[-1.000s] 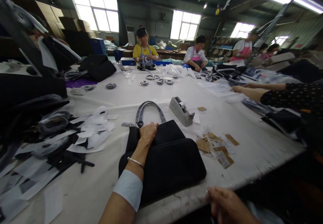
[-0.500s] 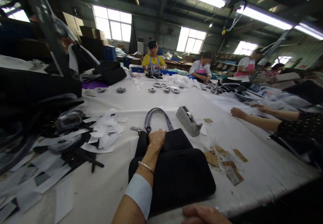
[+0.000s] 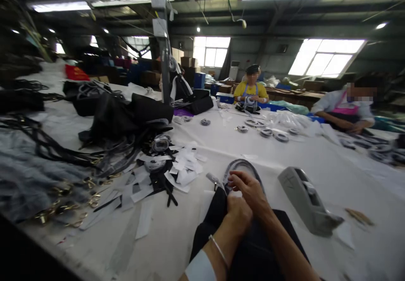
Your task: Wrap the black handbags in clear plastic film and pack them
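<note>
black bag [image 3: 209, 226] under left hand [image 3: 238, 214], right hand [image 3: 251, 188] apparently pinching handle [image 3: 242, 161]

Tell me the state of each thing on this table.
Black fabric handbag, lying flat, its grey wrapped handle pointing away.
Left hand, closed on the handbag's top edge.
Right hand, fingers curled at the handle; grip unclear.
Grey tape dispenser, upright, untouched.
White paper strips, scattered loose.

Left hand [image 3: 239, 214] grips the black bag [image 3: 205, 234], right hand [image 3: 250, 189] touches its handle [image 3: 244, 164] — tape dispenser [image 3: 304, 201] near.
</note>
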Motion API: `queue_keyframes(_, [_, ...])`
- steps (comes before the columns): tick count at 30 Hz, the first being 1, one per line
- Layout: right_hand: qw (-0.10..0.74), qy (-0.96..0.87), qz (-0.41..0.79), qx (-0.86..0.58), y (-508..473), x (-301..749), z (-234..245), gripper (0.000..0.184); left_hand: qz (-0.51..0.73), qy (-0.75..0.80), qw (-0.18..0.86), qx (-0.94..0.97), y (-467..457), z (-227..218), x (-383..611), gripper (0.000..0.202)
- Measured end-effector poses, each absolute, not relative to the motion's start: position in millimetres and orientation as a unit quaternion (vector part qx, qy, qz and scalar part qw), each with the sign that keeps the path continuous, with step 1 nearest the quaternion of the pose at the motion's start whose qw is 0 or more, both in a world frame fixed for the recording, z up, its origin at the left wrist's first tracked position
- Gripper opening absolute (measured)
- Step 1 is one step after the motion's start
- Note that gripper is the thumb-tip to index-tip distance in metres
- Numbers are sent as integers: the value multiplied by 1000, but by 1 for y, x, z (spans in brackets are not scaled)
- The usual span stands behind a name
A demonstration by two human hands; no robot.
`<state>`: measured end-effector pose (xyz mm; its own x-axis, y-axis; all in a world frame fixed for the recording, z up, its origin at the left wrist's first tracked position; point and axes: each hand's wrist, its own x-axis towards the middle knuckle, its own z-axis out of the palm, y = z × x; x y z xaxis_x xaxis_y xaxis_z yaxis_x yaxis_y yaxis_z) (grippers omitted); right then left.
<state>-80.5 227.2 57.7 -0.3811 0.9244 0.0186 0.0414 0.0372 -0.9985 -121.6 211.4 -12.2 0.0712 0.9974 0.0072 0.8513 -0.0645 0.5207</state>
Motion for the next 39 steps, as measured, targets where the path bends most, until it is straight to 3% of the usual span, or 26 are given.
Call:
queue_keyframes(6, [351,-590,549,-478,275,-81,-14,50,154,746,189,620,202,-13,-131,45])
queue_keyframes(9, [324,-623,527,-479,277,-83,-34,49,189,700,156,671,186,1,-152,47])
queue_keyframes(12, [284,-675,482,-480,270,-92,-38,47,201,687,115,689,178,29,-204,29])
queue_keyframes(16, [251,-712,450,-478,266,-100,-42,44,153,842,-67,513,198,61,-318,21])
queue_keyframes(18, [249,-713,446,-479,267,-102,-44,42,133,877,-113,448,211,68,-376,27])
queue_keyframes(21, [267,-716,437,-474,266,-101,-44,36,102,913,-135,370,220,66,-439,36])
queue_keyframes(26, [305,-709,436,-462,259,-103,-32,25,70,940,-109,316,226,55,-485,21])
queue_keyframes(31, [324,-706,405,-482,258,-109,-29,19,162,885,-147,411,263,63,-461,30])
queue_keyframes(33, [326,-712,394,-480,258,-109,-29,19,258,786,-92,554,283,68,-415,28])
queue_keyframes(34, [326,-715,390,-481,257,-109,-29,19,268,735,-13,622,294,69,-386,27])
queue_keyframes(37, [317,-725,379,-480,258,-109,-29,20,192,594,211,753,326,62,-290,28])
queue_keyframes(39, [312,-734,375,-472,258,-109,-29,21,129,567,211,786,345,53,-236,28])
